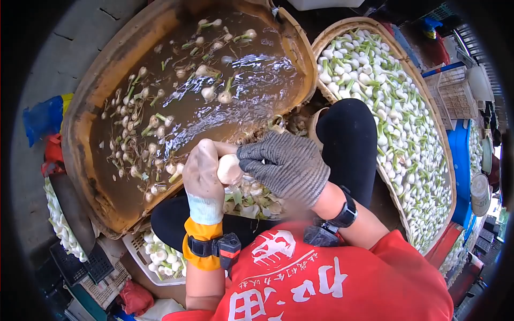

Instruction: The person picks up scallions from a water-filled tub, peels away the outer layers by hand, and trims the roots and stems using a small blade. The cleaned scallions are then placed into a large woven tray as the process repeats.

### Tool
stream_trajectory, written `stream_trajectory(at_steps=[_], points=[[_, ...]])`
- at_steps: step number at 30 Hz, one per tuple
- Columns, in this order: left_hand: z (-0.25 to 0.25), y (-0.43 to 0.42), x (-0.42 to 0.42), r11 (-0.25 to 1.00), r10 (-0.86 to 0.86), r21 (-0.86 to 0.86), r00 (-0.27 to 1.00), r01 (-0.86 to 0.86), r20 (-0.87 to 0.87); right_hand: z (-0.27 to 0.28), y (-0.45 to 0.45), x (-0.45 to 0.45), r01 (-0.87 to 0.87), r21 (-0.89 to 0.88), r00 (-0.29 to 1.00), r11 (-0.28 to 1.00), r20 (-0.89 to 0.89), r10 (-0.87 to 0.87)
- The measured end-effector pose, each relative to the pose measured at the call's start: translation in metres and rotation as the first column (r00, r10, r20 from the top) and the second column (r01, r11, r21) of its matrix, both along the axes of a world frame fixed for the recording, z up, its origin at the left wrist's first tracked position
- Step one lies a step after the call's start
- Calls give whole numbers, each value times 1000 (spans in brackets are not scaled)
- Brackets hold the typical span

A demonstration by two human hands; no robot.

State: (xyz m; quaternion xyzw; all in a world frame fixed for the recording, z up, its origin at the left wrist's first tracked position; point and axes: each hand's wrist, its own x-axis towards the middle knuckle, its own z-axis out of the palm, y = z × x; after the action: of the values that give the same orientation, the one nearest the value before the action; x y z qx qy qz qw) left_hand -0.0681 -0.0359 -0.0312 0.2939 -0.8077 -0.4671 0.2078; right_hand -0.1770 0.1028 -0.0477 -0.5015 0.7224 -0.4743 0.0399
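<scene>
A pale garlic bulb (229, 170) is gripped in my left hand (205, 172), which wears a whitish glove with an orange cuff. Against the bulb's right side, my right hand (289, 163) in a grey knit glove has its fingers curled and pressed together; whether anything sits between them is hidden. Below the hands lie peelings and leaf scraps (256, 200). Beyond them a large basin (88, 115) of brown water holds floating garlic bulbs with green stems (225, 96).
A long woven tray (342, 24) of cleaned garlic (396, 112) extends along the right. A white basket (140, 255) with garlic stands at lower left. Blue tubs (459, 160) and crates (452, 93) are at the far right. My knees flank the scraps.
</scene>
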Motion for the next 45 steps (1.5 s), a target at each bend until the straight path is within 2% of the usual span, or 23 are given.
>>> stream_trajectory(at_steps=[2,5,11,12,14,15,16,18,19,21,22,25,26,27,29,31,32,33,34,35,36,38,45], points=[[-2,1,3,999,-38,-33,999,37,-17,12,4,4,-11,166,991,986,131,-11],[8,7,9,994,-73,-82,997,75,25,20,8,9,-14,331,1000,943,-11,19],[17,10,24,982,-155,116,987,150,41,22,10,18,-26,303,999,953,-13,32],[10,10,24,984,-106,141,993,112,-44,17,6,18,-35,293,999,955,-20,43],[21,20,17,967,50,255,977,4,-205,3,-2,18,-21,105,956,994,293,-11],[2,18,20,984,98,172,945,-45,-313,0,-3,19,-30,97,958,995,286,1],[2,20,26,892,173,452,918,8,-358,-1,-2,20,5,83,929,997,367,-35],[-6,21,39,495,335,846,856,195,-393,-6,-1,31,74,43,888,996,452,-86],[-8,26,46,462,236,843,879,275,-415,-6,-1,37,69,42,889,997,450,-81],[-5,40,49,519,124,833,947,194,-298,-5,0,48,-20,138,990,990,140,1],[3,46,53,530,111,842,976,103,-190,0,4,50,-63,129,994,990,97,51],[1,40,66,514,78,842,969,161,-233,6,8,46,-78,111,996,991,47,73],[-11,36,72,347,155,889,916,299,-369,6,8,37,-10,86,998,996,57,5],[-6,37,72,347,156,888,915,301,-371,5,6,21,58,61,996,997,69,-62],[10,40,74,399,147,869,915,292,-375,5,5,-16,514,-148,853,845,199,-483],[13,44,75,358,165,860,882,363,-442,-40,17,-60,572,-170,819,803,175,-546],[13,45,74,321,183,875,884,361,-431,-19,13,-43,562,-136,621,816,721,-307],[13,47,72,280,201,890,885,359,-421,1,20,-27,415,-32,842,909,392,-370],[17,48,68,333,153,900,926,280,-344,-10,21,-15,176,-162,943,971,312,-119],[21,51,65,321,148,904,928,283,-343,6,26,1,-7,32,878,999,478,-9],[24,56,61,467,65,869,973,165,-220,2,19,13,-108,-64,793,992,596,124],[26,70,56,687,42,726,995,34,-86,11,23,23,-110,97,768,989,640,22],[19,62,70,729,-49,675,993,112,-112,14,18,42,24,95,848,995,525,-70]])
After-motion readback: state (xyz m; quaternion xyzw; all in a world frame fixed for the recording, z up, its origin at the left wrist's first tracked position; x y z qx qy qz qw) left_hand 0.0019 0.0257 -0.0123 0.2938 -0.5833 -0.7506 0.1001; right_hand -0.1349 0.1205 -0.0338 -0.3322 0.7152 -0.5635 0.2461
